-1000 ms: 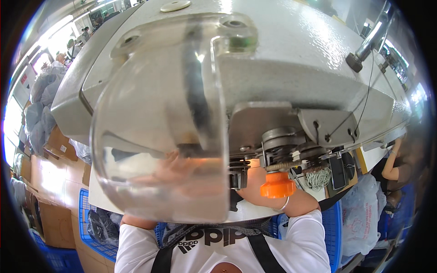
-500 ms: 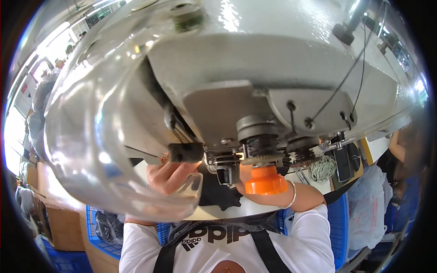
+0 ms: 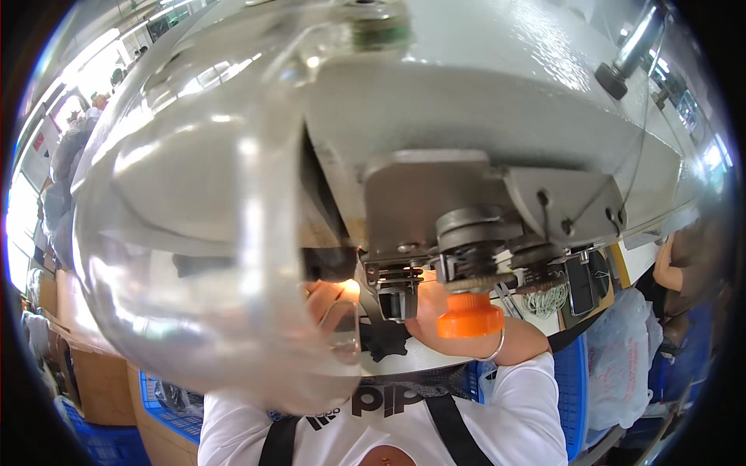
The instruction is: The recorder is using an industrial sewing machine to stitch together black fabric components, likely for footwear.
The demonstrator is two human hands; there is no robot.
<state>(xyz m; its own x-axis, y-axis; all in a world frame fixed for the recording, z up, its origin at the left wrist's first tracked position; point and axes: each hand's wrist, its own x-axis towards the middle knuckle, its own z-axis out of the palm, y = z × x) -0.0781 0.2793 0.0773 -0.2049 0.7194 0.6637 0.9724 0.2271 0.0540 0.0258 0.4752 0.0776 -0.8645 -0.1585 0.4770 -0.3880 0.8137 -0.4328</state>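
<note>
I see my left hand [image 3: 330,299] behind the clear guard [image 3: 210,233], its grip impossible to tell. My right hand [image 3: 435,311] sits under the sewing machine head [image 3: 482,101], beside the orange knob [image 3: 468,318], grip hidden. The black fabric [image 3: 386,342] below the knob looks soft and limp; I'd pinch its edge.

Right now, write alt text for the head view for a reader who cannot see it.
A grey sewing machine head fills the view behind a clear curved guard. Below it, the left hand and right hand work beside an orange knob.
</note>
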